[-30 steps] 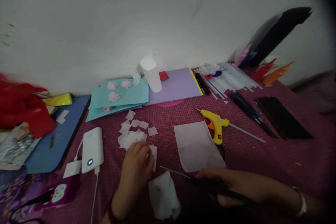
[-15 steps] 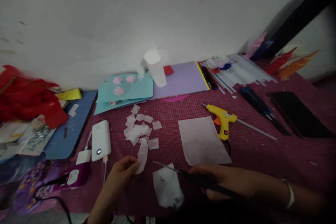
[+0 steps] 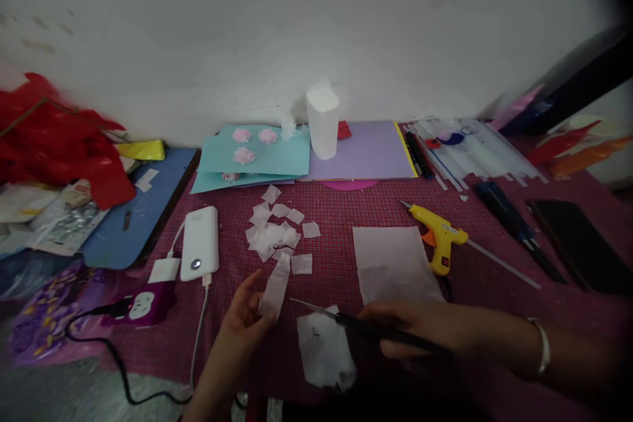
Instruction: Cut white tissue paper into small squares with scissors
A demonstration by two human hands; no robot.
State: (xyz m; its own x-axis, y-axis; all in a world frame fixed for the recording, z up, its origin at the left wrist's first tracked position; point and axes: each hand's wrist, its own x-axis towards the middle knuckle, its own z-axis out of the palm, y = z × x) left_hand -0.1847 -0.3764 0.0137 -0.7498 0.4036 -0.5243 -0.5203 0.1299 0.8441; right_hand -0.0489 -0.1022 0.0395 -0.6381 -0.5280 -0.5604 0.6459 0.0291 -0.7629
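Between the thumb and fingers of my left hand (image 3: pixel 243 316) is a narrow strip of white tissue paper (image 3: pixel 277 283), its far end pointing at a loose heap of small cut paper pieces (image 3: pixel 270 237). My right hand (image 3: pixel 415 328) grips black-handled scissors (image 3: pixel 363 325), whose thin blade points left toward the strip, apart from it. Under the blade lies a crumpled white paper piece (image 3: pixel 324 353) with small dark marks. Beyond my right hand rests a larger pale sheet (image 3: pixel 393 260), partly covered by the hand.
A yellow glue gun (image 3: pixel 438 234) lies right of the sheet, near a dark phone (image 3: pixel 583 244). At left are a white power bank (image 3: pixel 200 244) and a purple power socket (image 3: pixel 143 306) with cables. Pink paper flowers (image 3: pixel 244 155) sit on turquoise paper (image 3: pixel 208 168) beside a white cup-like object (image 3: pixel 324 125).
The view has shifted, so things on the table appear farther right. My left hand has turned, lifting the paper strip more upright. My right hand still holds the scissors.
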